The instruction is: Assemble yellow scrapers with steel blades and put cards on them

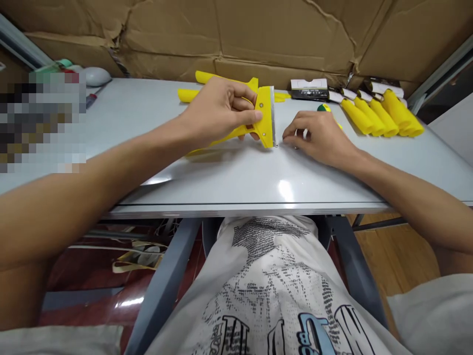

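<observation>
My left hand is closed around the neck of a yellow scraper, whose wide head with two screws and a metal edge faces right. Its handle slants down to the left over the table. Just right of the metal edge, my right hand has its thumb and fingertips pinched together, not touching the scraper; whatever it pinches is too small to make out. Behind my left hand lie more yellow scrapers. A green and yellow object, partly hidden, lies behind my right hand.
Several yellow handles with white and black ends lie in a row at the right back. A black and white box stands by the cardboard. A screwdriver and a rounded white object are at the left back of the table.
</observation>
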Demonstrator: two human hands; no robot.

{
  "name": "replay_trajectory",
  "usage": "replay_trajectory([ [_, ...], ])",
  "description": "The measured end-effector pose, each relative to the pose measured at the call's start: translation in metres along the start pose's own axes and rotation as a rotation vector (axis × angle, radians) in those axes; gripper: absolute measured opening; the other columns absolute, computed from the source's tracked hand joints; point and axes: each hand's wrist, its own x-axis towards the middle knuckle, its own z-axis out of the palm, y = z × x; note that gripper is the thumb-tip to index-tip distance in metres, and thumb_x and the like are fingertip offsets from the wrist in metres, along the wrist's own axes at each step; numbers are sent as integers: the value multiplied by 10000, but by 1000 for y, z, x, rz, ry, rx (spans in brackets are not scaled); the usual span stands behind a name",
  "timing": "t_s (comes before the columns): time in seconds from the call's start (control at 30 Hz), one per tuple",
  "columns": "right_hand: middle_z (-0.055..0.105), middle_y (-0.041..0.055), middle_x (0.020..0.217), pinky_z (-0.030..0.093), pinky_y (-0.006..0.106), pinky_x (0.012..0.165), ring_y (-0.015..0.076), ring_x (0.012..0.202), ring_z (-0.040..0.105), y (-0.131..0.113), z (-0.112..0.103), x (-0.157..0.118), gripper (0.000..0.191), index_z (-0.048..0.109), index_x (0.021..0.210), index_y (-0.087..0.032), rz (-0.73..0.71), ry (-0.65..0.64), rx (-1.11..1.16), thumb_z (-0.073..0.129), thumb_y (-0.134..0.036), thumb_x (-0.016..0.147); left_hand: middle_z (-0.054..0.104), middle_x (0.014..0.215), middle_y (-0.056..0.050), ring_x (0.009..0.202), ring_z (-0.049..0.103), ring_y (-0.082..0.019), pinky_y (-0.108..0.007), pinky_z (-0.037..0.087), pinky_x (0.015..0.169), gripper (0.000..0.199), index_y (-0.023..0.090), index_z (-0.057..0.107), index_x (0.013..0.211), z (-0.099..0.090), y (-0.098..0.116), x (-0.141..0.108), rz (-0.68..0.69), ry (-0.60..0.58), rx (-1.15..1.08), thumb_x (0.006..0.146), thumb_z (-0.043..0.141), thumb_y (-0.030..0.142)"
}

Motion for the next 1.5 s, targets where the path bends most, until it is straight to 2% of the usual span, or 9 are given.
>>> replay_trajectory([
  [0.17, 769, 73, 1016, 515, 414, 837, 243, 883, 625, -29, -20, 0, 150, 859, 896, -328, -16, 321, 79, 914, -406, 1013, 856, 913, -32, 988, 877, -339, -565, 770, 932, 410, 237, 773, 1037, 10, 12, -10, -71, -10, 32, 854, 1021, 507],
  [0.3, 782, 89, 1159, 558, 457, 928, 272, 947, 658, -47, -13, -5, 227, 875, 980, -357, -71, 210, 22, 820, -558, 1071, 861, 919, -34, 925, 876, -308, -501, 783, 876, 404, 261, 773, 1007, 20, 24, -19, -48, -68, 16, 870, 1013, 556],
  [0.4, 765, 103, 1227, 594, 484, 998, 323, 1121, 690, -47, -4, -6, 257, 866, 1034, -383, -33, 119, 8, 751, -608, 1084, 856, 908, -33, 892, 882, -307, -461, 783, 798, 410, 282, 752, 990, 26, 29, -24, -14, -57, 9, 879, 1010, 581],
  [0.53, 748, 117, 1250, 620, 461, 952, 350, 1260, 659, -43, 0, -6, 261, 848, 1074, -371, 40, 139, 102, 826, -626, 1023, 871, 940, -26, 946, 894, -312, -435, 794, 788, 398, 289, 739, 1011, 34, 31, -28, 31, -31, 2, 912, 976, 594],
  [0.73, 764, 101, 1183, 601, 457, 876, 315, 1102, 680, -57, -3, -13, 229, 861, 1002, -368, 28, 212, 87, 794, -577, 1068, 885, 994, -33, 981, 893, -315, -459, 801, 846, 466, 292, 744, 1021, 39, 31, -32, 41, 26, 2, 890, 990, 665],
  [0.87, 768, 75, 1162, 601, 444, 795, 293, 1010, 689, -64, -5, -16, 318, 795, 956, -352, 81, 249, 131, 884, -656, 986, 885, 1041, -38, 1042, 895, -313, -433, 784, 877, 508, 301, 747, 1034, 42, 31, -35, 69, 73, 54, 890, 971, 734],
  [1.17, 743, 24, 1221, 454, 333, 570, 168, 814, 661, -65, 4, -17, 590, 633, 1170, -322, 66, 277, 355, 971, -717, 891, 865, 989, -16, 941, 861, -251, -394, 738, 892, 426, 295, 750, 993, 47, 32, -40, 190, 162, 175, 971, 916, 686],
  [1.3, 780, 20, 1110, 483, 328, 521, 199, 816, 704, -60, 2, -14, 508, 714, 1087, -320, -60, 316, 261, 962, -716, 887, 851, 944, -18, 836, 823, -226, -366, 706, 769, 342, 276, 769, 1016, 46, 25, -38, 299, 182, 233, 987, 912, 586],
  [1.5, 835, 27, 1075, 650, 361, 634, 235, 859, 774, -59, -7, -14, 235, 815, 1068, -327, -102, 264, 83, 905, -526, 981, 854, 966, -32, 813, 803, -217, -374, 687, 765, 267, 260, 762, 1027, 45, 24, -39, 345, 158, 268, 1022, 863, 507],
])
